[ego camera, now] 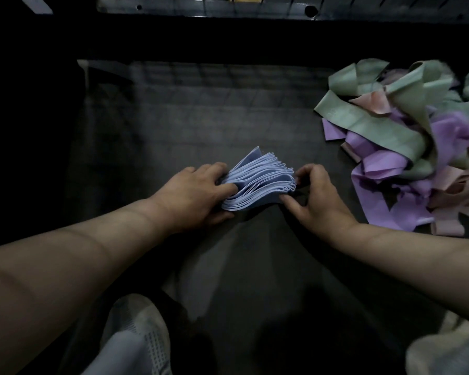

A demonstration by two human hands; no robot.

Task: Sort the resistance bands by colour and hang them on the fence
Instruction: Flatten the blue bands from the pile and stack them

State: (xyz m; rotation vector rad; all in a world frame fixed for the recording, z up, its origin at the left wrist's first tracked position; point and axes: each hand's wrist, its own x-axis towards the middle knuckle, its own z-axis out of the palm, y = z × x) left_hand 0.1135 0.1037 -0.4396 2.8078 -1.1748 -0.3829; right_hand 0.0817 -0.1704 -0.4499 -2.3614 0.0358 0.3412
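Observation:
A stack of several light blue resistance bands point(257, 182) lies on the dark mat point(201, 117) in the middle of the view. My left hand point(192, 193) grips the stack's left end, thumb on top and fingers curled round it. My right hand point(317, 196) pinches the stack's right end between thumb and fingertips. A tangled pile of green, purple and pink bands point(406, 142) lies on the mat at the right. The bottom bar of the fence point(201, 8) runs along the top edge.
My two shoes point(136, 336) point(450, 350) show at the bottom, left and right. Deep shadow covers the left side and the strip between the mat and the fence bar.

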